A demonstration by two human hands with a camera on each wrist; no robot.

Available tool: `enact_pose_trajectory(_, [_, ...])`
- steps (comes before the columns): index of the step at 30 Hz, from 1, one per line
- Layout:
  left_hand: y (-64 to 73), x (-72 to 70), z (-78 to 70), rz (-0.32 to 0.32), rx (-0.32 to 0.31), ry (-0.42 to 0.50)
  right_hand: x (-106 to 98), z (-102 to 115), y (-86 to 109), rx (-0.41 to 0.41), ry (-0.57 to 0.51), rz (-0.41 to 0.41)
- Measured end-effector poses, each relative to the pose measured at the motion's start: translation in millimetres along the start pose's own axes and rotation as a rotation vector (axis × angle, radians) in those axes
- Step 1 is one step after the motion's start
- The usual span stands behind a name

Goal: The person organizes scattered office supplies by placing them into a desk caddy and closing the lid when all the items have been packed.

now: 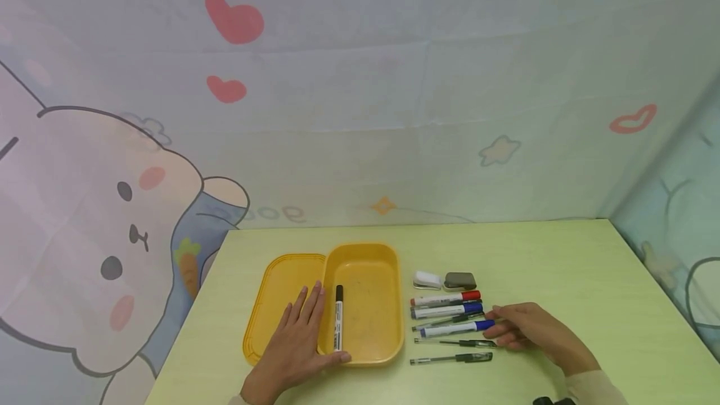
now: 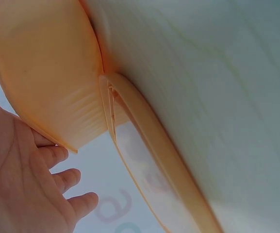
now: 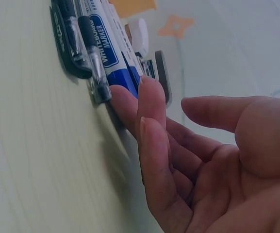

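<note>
My left hand (image 1: 295, 345) rests on the near left edge of the yellow plastic box (image 1: 400, 305), fingers straight, its thumb at the front rim. A whiteboard marker with a black cap (image 1: 339, 311) lies inside the box. The open lid (image 1: 281, 292) is flat to the left, partly under that hand. My right hand (image 1: 523, 327) is at the cap end of the lower blue whiteboard marker (image 1: 450, 330). Its fingers are loosely bent, and in the right wrist view the thumb stands apart with nothing pinched. Whether a fingertip touches the blue cap, I cannot tell.
Right of the box lie another blue marker (image 1: 441, 312), a red marker (image 1: 441, 300) and several gel pens, the nearest being a black gel pen (image 1: 450, 359). Behind them sit a white stapler (image 1: 427, 280) and a grey stapler (image 1: 460, 280). A printed cloth (image 1: 360, 161) hangs behind the table.
</note>
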State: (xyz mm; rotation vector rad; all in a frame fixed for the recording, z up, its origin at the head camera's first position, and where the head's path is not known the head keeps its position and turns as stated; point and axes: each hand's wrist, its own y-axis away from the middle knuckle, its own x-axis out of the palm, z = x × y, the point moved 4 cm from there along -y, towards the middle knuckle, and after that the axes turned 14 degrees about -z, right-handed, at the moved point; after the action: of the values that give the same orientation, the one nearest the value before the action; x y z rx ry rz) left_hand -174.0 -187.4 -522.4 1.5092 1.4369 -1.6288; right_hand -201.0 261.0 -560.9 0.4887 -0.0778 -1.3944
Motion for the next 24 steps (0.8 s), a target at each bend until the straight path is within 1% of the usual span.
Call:
enact_pose_trajectory(8, [0.1, 0.6, -0.4, -0.001, 0.001, 0.001, -11.1, -6.9, 1.5, 0.016, 0.056, -0.081])
enact_pose_trajectory(13, [-0.3, 0.9, -0.3, 0.002, -0.005, 0.005, -11.1, -9.4, -0.8, 0.033, 0.072, -0.129])
enact_pose_trajectory(18, [-0.3, 0.6, -0.4, 0.005, -0.011, 0.009, -9.6, -8.1, -3.1, 0.036, 0.127, -0.175])
enact_pose_trajectory(21, [-0.4, 0.1, -0.5, 0.004, -0.01, 0.011, -9.0, -4.3, -2.2, 0.019, 0.149, -0.156])
enact_pose_trajectory(24, [-0.3, -0.6, -0.7, 0.005, -0.008, 0.011, -8.1, 0.6, -0.2, -0.032, 0.143, -0.084])
